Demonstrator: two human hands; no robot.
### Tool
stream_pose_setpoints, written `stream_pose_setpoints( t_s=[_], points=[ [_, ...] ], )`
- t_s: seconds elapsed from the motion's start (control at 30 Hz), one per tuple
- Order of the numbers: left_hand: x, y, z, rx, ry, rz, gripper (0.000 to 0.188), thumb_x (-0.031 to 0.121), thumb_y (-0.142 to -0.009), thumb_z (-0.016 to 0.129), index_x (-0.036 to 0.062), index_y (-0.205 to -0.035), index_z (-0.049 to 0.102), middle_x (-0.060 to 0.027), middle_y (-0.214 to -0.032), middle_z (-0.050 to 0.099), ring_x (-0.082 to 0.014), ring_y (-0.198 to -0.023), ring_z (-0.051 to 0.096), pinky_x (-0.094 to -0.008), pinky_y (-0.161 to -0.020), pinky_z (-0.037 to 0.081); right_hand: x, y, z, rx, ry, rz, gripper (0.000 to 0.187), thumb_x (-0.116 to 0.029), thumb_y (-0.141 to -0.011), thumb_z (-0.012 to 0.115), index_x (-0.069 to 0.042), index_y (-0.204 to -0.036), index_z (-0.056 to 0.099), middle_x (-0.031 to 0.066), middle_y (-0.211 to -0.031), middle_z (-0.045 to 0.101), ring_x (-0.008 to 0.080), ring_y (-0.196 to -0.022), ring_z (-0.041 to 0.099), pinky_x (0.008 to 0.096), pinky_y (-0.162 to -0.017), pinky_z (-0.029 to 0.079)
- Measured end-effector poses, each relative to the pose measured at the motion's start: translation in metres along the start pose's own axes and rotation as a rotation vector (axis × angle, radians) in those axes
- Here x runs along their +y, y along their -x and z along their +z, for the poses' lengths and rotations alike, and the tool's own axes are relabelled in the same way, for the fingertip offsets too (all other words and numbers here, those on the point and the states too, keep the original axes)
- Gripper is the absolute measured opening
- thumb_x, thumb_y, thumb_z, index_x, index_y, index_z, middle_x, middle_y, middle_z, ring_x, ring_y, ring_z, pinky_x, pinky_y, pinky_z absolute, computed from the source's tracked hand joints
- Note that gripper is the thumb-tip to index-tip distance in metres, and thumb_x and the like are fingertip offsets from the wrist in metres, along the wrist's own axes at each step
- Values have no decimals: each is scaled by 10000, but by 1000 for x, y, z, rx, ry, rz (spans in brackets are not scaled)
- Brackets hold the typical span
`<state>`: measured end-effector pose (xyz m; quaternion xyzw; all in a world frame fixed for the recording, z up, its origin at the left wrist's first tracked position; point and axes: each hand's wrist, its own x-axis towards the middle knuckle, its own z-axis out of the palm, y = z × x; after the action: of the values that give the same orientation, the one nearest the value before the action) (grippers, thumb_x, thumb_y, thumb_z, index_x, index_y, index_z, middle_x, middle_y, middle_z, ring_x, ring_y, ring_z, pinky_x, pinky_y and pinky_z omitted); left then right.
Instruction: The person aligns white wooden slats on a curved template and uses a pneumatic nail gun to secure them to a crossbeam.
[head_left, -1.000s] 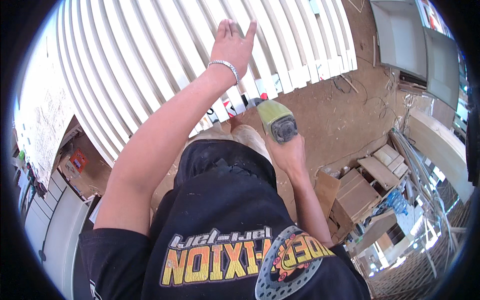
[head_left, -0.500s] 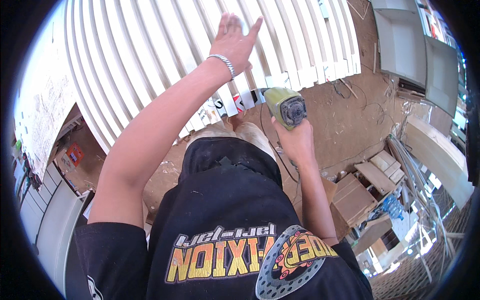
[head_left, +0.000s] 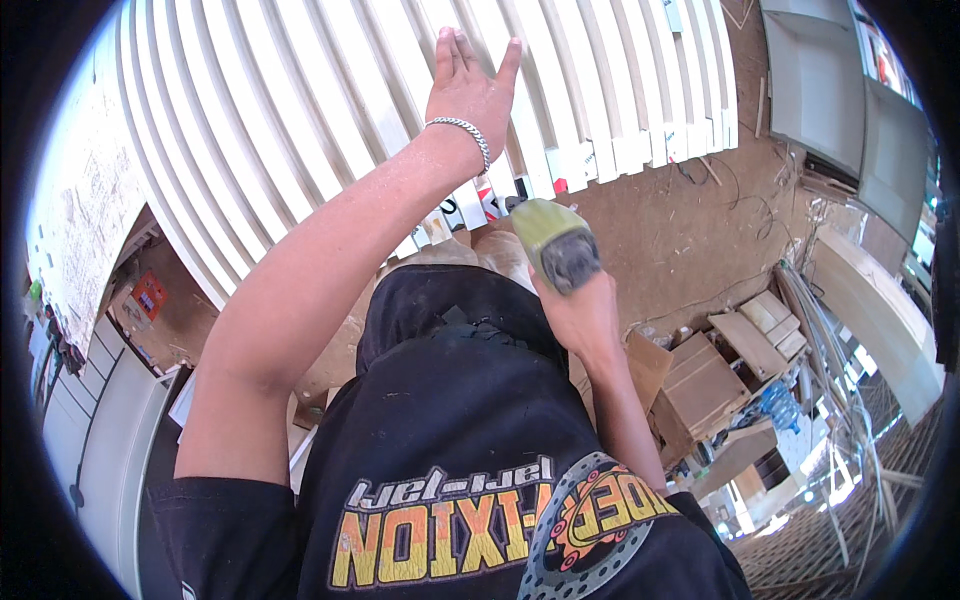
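Several long white slats (head_left: pixel 300 90) lie side by side with narrow gaps, their uneven ends toward me. On top of them my left hand (head_left: pixel 470 100) is spread with its fingers apart, holding nothing; a chain bracelet circles that wrist. My right hand (head_left: pixel 580 312) grips a green power drill (head_left: pixel 552 238) with a dark rear end. The drill's nose points at the slat ends near my knees, but whether it touches them I cannot tell. My right fingers are mostly hidden behind the tool.
Brown floor (head_left: pixel 650 240) with cords and scraps lies to the right. Cardboard boxes (head_left: pixel 700 385) and a blue plastic bottle (head_left: pixel 782 408) are at the lower right. Open grey cabinets (head_left: pixel 815 90) stand at the far right, a large pale board (head_left: pixel 85 190) at the left.
The drill and my right hand have moved slightly down and left in view, the drill's body tilting. My left hand stays over the slats, while the view has shifted a little.
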<state>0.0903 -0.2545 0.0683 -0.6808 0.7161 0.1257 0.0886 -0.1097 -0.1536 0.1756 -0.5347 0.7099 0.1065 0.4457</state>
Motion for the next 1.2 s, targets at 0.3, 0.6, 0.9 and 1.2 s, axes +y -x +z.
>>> stream_pose_setpoints(
  t_s=[0.3, 0.6, 0.9, 1.2],
  points=[
    [-1, 2, -3, -46, -1, -12, 885, 16, -871, 595, 61, -1640, 160, -490, -1444, 402, -547, -1489, 289, -569, -1258, 88, -8, -9, 9, 41, -9, -63, 399, -250, -852, 781, 86, -1059, 723, 273, -992, 751, 361, -1025, 745, 423, -862, 558],
    [-26, 9, 3, 36, 36, 82, 1067, 176, -835, 798, 83, -1649, 114, -485, -1504, 321, -527, -1520, 228, -575, -1259, 89, -23, -11, 12, 85, 12, -4, 382, -221, -796, 783, 68, -1039, 725, 300, -984, 728, 443, -1046, 695, 470, -865, 560],
    [-42, 31, 2, -64, -14, -28, 1068, 143, -789, 813, 61, -1634, 164, -513, -1476, 323, -576, -1506, 203, -578, -1258, 74, -4, 8, 21, 55, -30, -139, 410, -230, -801, 806, 38, -1100, 724, 257, -1016, 745, 403, -1026, 721, 440, -870, 566],
    [-34, 23, 0, -38, 11, -73, 841, 12, -886, 582, 55, -1628, 190, -546, -1443, 330, -615, -1483, 219, -589, -1253, 57, -2, 13, 50, -34, 137, -19, 432, -202, -790, 770, 13, -1159, 706, 269, -1043, 731, 427, -1043, 699, 474, -909, 553]
  ],
)
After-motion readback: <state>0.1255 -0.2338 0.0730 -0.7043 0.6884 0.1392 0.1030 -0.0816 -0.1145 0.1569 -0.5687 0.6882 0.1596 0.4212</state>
